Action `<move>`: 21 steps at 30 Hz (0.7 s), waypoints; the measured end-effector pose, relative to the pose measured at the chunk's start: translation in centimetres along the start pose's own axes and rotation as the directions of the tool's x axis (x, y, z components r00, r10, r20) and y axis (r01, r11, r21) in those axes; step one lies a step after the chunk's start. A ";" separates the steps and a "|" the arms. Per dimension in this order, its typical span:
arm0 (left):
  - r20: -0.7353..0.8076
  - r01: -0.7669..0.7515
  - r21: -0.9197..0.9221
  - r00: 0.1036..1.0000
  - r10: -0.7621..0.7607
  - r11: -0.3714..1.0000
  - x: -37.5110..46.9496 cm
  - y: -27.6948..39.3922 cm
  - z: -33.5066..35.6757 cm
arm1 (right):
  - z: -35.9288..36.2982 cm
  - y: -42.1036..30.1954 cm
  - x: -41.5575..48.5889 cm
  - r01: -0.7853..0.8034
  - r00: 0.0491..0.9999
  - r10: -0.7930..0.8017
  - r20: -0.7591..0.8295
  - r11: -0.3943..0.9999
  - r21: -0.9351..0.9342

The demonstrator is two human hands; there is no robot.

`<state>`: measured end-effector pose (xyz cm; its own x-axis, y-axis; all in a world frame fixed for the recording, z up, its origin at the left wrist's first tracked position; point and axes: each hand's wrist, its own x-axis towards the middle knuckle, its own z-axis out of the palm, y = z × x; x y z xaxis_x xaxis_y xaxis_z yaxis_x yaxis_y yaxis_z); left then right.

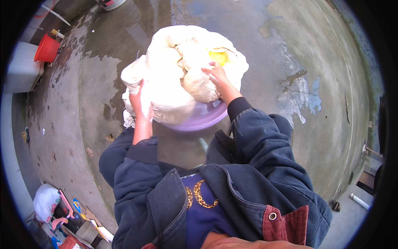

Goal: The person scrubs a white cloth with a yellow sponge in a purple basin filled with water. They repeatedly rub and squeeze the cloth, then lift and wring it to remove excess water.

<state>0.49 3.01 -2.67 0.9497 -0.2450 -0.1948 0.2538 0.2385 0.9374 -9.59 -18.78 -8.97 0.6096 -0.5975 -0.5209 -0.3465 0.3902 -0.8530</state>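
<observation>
A large bundle of white cloth (174,93) is heaped over a purple plastic basin (202,123) on the wet ground, hiding most of the basin. My left hand (140,102) grips a fold of the cloth at the bundle's left side. My right hand (217,74) rests against the right part of the cloth, fingers apart and partly bent; whether it pinches any cloth cannot be told. Just beyond its fingertips, a bright yellow thing (218,57) shows among the folds. Glare washes out much of the cloth.
Wet concrete (311,124) with puddles surrounds the basin. At the upper left, a red bucket (46,48) lies tilted beside a pale box-like block (23,65). A white bucket (111,3) stands at the top edge. Lower left are a stuffed bag (46,202) and a pink toy scooter (67,204).
</observation>
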 end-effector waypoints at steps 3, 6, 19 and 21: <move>-0.072 -0.057 -0.028 0.996 0.055 0.998 0.5 1.9 -0.3 | -1.5 3.2 2.9 -0.008 0.997 0.003 -0.080 0.998 -0.064; -0.111 -0.104 0.015 0.988 0.105 0.995 1.0 3.7 -0.1 | -1.2 5.3 4.6 0.053 0.995 -0.074 -0.071 0.963 -0.265; 0.197 -0.121 0.027 0.974 0.114 0.992 4.7 8.0 2.1 | 8.5 -5.2 -5.1 0.353 0.536 -0.459 0.709 0.884 0.306; 0.308 -0.135 0.032 0.944 0.119 0.990 3.7 7.6 3.3 | 9.3 -5.8 -5.8 0.531 0.541 -0.595 0.595 0.790 0.307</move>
<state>5.35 0.83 4.69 0.8700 -0.4927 0.0165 0.1174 0.2396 0.9638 -4.46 -11.07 -0.73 0.9599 -0.1388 0.2437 0.2687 0.2059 -0.9410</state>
